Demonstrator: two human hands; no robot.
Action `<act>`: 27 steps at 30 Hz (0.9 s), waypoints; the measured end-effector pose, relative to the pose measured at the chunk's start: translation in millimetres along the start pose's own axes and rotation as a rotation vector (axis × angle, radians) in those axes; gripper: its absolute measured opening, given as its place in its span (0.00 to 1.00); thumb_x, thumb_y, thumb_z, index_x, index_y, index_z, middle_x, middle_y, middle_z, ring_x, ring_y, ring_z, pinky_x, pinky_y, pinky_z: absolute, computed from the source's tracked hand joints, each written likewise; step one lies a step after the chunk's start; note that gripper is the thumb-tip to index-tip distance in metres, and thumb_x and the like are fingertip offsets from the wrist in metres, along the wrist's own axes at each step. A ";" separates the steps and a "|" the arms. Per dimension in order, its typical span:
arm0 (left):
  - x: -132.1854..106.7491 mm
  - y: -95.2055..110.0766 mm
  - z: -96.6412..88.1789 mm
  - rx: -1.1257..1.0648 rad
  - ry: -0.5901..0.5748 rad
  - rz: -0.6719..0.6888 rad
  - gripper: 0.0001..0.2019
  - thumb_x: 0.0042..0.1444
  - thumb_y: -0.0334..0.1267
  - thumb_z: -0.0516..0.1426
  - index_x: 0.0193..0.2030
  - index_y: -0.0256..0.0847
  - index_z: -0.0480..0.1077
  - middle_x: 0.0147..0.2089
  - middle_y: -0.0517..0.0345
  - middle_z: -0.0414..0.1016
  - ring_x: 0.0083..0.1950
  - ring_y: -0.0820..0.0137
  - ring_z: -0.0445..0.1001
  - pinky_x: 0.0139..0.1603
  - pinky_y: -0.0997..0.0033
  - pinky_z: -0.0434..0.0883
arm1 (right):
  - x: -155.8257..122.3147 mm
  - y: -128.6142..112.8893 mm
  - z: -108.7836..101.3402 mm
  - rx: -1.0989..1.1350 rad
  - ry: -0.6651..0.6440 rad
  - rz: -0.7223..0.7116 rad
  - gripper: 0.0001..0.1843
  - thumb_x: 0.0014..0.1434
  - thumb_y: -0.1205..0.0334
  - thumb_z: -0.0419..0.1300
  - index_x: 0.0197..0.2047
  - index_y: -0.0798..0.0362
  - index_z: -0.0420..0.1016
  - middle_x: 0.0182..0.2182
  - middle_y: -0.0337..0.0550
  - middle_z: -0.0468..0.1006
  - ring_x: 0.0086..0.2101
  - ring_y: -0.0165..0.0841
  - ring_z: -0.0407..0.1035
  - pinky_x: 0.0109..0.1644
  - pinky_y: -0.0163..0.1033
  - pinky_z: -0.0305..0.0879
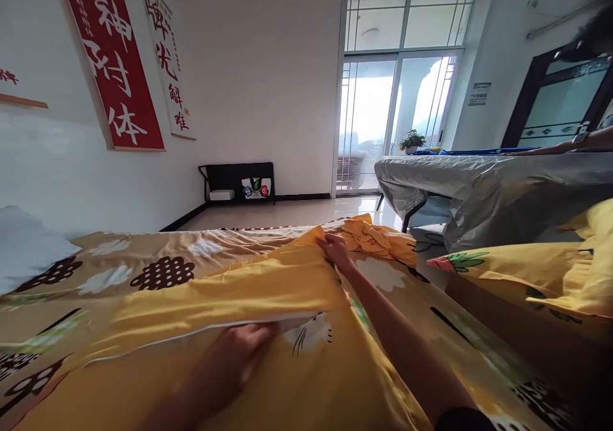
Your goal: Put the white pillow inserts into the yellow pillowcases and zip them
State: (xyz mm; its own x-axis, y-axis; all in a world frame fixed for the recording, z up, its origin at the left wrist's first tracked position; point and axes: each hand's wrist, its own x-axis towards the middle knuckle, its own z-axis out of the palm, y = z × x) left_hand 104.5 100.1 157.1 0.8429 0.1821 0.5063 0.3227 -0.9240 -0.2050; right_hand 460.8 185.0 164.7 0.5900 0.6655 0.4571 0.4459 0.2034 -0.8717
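Here, the yellow cover (230, 284) lies across the near middle of the patterned sheet (163, 272). The right hand (338, 251), nearly closed, pinches the cover's far right corner; the left hand (242, 349), blurred and curled, is at its white edge (297, 320), grip impossible to tell.

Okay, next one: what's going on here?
A person's right hand pinches the far corner of a yellow cloth spread on a patterned sheet. Their left hand, blurred, is at the cloth's white-edged line; whether it grips is unclear. A crumpled orange-yellow cloth lies beside the right hand. At right, another person's arm extends over a covered table.
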 end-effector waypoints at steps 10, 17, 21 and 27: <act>-30.0 -38.8 -43.3 0.473 0.089 -0.054 0.13 0.50 0.18 0.47 0.30 0.39 0.67 0.29 0.55 0.70 0.30 0.66 0.66 0.33 0.67 0.60 | 8.7 -77.4 -26.9 0.031 0.022 -0.181 0.19 0.47 0.45 0.58 0.22 0.50 0.59 0.19 0.33 0.60 0.25 0.28 0.55 0.27 0.33 0.51; -41.5 5.4 -63.5 0.319 0.164 0.181 0.13 0.59 0.23 0.43 0.30 0.39 0.63 0.27 0.55 0.64 0.28 0.66 0.58 0.33 0.65 0.55 | 0.8 -101.7 -55.0 -0.082 0.049 -0.208 0.16 0.48 0.51 0.56 0.19 0.51 0.58 0.17 0.32 0.57 0.24 0.27 0.52 0.26 0.34 0.48; -30.6 8.8 -50.2 0.335 0.148 0.187 0.12 0.58 0.22 0.44 0.29 0.38 0.63 0.27 0.55 0.64 0.28 0.67 0.58 0.31 0.65 0.53 | -14.6 -129.6 -43.1 -0.137 -0.053 -0.289 0.16 0.45 0.54 0.60 0.18 0.51 0.57 0.17 0.31 0.57 0.23 0.26 0.51 0.27 0.33 0.48; -17.3 30.9 -60.5 0.230 0.214 0.194 0.12 0.59 0.24 0.44 0.31 0.39 0.64 0.26 0.56 0.65 0.27 0.68 0.58 0.32 0.65 0.55 | 4.3 -168.7 -68.9 -0.171 0.174 -0.297 0.15 0.47 0.61 0.58 0.18 0.50 0.54 0.17 0.31 0.55 0.24 0.28 0.48 0.28 0.36 0.44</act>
State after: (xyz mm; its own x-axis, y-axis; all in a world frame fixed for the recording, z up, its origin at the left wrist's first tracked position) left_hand 73.8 48.0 192.7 0.7969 -0.0859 0.5979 0.2747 -0.8301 -0.4853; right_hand 434.4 104.0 325.9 0.5173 0.4610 0.7210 0.7117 0.2362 -0.6616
